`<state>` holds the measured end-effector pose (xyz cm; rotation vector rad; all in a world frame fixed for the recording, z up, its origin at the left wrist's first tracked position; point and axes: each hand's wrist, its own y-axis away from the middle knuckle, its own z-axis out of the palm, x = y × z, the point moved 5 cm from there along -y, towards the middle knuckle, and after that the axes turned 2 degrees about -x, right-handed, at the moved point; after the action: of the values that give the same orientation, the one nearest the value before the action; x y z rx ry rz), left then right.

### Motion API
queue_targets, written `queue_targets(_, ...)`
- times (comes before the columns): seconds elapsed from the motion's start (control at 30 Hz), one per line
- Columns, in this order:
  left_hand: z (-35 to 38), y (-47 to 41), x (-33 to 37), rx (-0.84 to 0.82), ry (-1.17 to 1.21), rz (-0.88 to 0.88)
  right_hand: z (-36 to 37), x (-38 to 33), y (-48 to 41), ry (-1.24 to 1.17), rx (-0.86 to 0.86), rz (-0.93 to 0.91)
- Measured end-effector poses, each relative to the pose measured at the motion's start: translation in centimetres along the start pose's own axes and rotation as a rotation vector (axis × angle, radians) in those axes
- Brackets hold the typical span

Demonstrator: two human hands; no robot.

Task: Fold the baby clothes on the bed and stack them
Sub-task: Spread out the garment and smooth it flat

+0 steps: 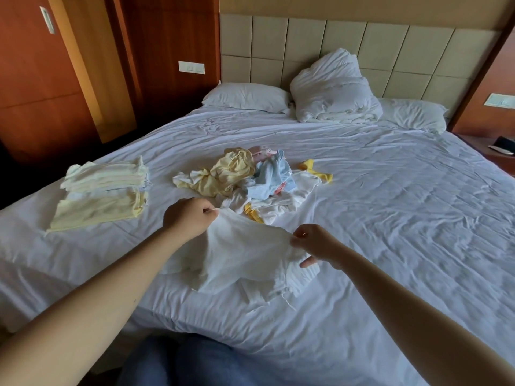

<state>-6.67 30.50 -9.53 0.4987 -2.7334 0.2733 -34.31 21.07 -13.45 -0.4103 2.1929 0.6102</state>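
A white baby garment (239, 257) hangs stretched between both hands just above the bed (390, 218), its lower part crumpled on the sheet. My left hand (189, 215) pinches its upper left edge. My right hand (315, 242) pinches its right edge. Behind it lies a loose pile of unfolded baby clothes (250, 176) in yellow, blue, pink and white. Two folded stacks of pale yellow and white clothes (103, 190) sit side by side on the left of the bed.
Two pillows (245, 97) and a bundled white duvet (334, 90) lie against the padded headboard (362, 40). A wooden wardrobe (55, 79) stands left. A nightstand (498, 151) is at the right edge. My knees in blue jeans (181, 360) are at the bed's front edge.
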Motion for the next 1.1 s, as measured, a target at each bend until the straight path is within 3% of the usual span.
queue_targets(0.1,-0.4,-0.9,0.8,-0.136,0.008,-0.045,-0.9,-0.3,0.8,-0.277,0.012,-0.008)
queue_targets(0.23,-0.3,-1.4,4.2,-0.321,0.527,-0.117,-3.5,-0.8,1.5,-0.468,0.087,-0.093)
queue_targets(0.37,-0.9,-2.5,8.6,-0.279,0.715,-0.027,-8.3,-0.8,2.3,-0.509,0.148,-0.191)
queue_targets(0.5,-2.2,-4.3,12.3,-0.069,0.592,0.105,-14.1,-0.6,2.8,-0.344,0.312,-0.282)
queue_targets(0.7,-3.8,-6.6,17.0,0.222,0.131,0.241,-20.3,-0.5,2.6,0.252,0.557,-0.415)
queue_targets(0.97,-4.3,-6.7,20.4,0.481,0.059,0.459,-24.6,-0.7,3.3,0.246,0.765,-0.464)
queue_targets(1.1,-0.6,-4.5,18.7,0.404,0.011,0.512,-22.1,1.5,4.2,0.353,0.718,-0.434)
